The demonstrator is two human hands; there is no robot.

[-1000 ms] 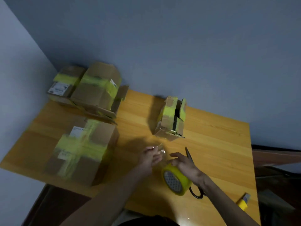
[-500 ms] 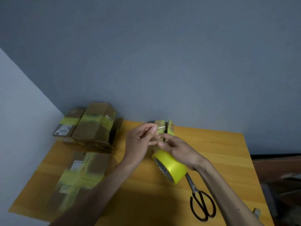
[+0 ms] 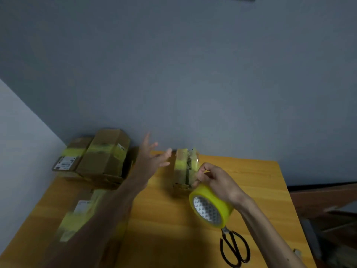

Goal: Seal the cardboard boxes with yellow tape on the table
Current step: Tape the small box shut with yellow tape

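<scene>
- Tape roll is hanging over the bench, my right hand gripping it
- Left hand is reaching, fingers spread and holding nothing, beside the small box

Boxes, tape and scissors across the table

On the table, two boxes sit side by side at the far left corner; a third box lies nearer, along the left edge (partly behind the left forearm); a small box stands mid-table at the back; the tape roll is just before it; the scissors lie nearest, right of centre.
</scene>
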